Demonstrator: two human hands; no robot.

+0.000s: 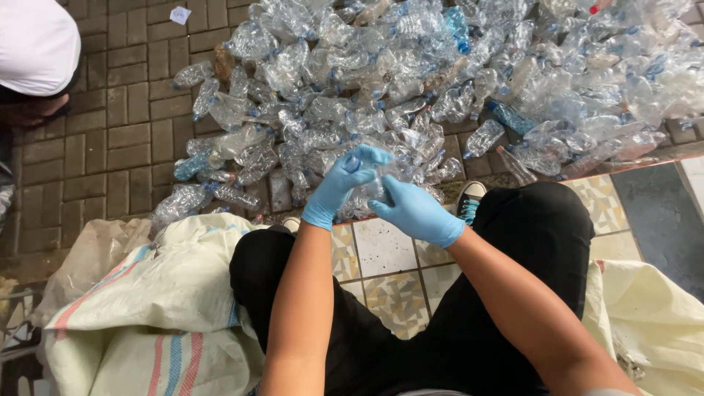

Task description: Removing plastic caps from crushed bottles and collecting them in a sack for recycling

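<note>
Both my hands wear blue gloves and meet on one crushed clear plastic bottle (375, 180) at the near edge of a big pile of crushed clear bottles (440, 81). My left hand (343, 183) has its fingers at the bottle's blue cap end. My right hand (415, 211) grips the bottle's body from below. I sit with black-trousered knees apart above a patterned tile step.
A cream woven sack with red and blue stripes (154, 308) lies by my left knee, another cream sack (653, 308) by my right. A brick-paved floor (125, 110) spreads left of the pile. Another person in white (33, 51) is at the top left.
</note>
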